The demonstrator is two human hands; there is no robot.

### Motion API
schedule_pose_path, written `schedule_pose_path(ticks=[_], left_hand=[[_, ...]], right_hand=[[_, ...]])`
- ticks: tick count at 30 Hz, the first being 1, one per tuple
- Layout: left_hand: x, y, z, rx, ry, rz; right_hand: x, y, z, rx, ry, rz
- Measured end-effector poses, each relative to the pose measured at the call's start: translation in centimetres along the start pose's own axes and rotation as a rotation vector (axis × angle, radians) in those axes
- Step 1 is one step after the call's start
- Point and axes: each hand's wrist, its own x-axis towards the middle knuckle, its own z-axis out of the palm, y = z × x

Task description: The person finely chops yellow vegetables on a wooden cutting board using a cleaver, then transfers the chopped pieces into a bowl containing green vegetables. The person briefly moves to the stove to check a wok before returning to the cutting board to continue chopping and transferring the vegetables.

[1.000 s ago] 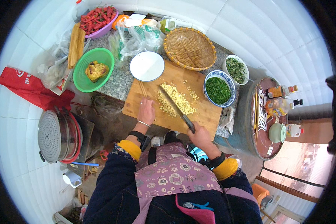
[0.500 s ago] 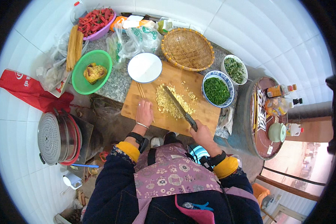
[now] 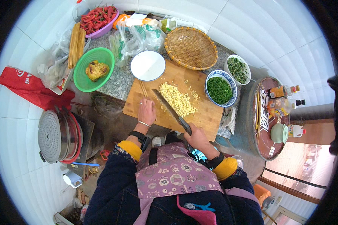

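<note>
My right hand grips the dark handle of a kitchen knife. Its long blade slants up-left across the wooden cutting board, along the near left edge of a heap of chopped pale-yellow pieces. Closed over a pair of wooden chopsticks, my left hand rests at the board's near left edge; its fingertips are partly hidden. A white plate overlaps the board's far left corner. Beside its right end is a blue-patterned bowl of chopped greens.
Behind the board lie a bamboo basket and plastic bags. To the left are a green colander, dry noodles and red peppers. A second bowl and a large barrel topped with bottles stand right.
My right hand has drawn the knife left and nearer to me, from over the heap to its near left edge. My left hand stays in place on the board.
</note>
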Motion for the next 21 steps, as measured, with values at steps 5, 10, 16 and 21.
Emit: schedule_pose_path(ticks=[5, 10, 16, 21], left_hand=[[0.1, 0.0, -0.1, 0.019, -0.020, -0.005], [0.1, 0.2, -0.2, 0.033, -0.018, -0.006], [0.1, 0.3, -0.2, 0.057, -0.033, -0.018], [0.4, 0.2, -0.1, 0.084, -0.039, -0.002]], right_hand=[[0.8, 0.2, 0.8, 0.006, -0.025, 0.042], [0.4, 1.1, -0.9, 0.022, 0.038, 0.165], [0.5, 1.5, -1.4, -0.043, 0.082, 0.161], [0.8, 1.9, -1.9, -0.108, 0.118, 0.173]])
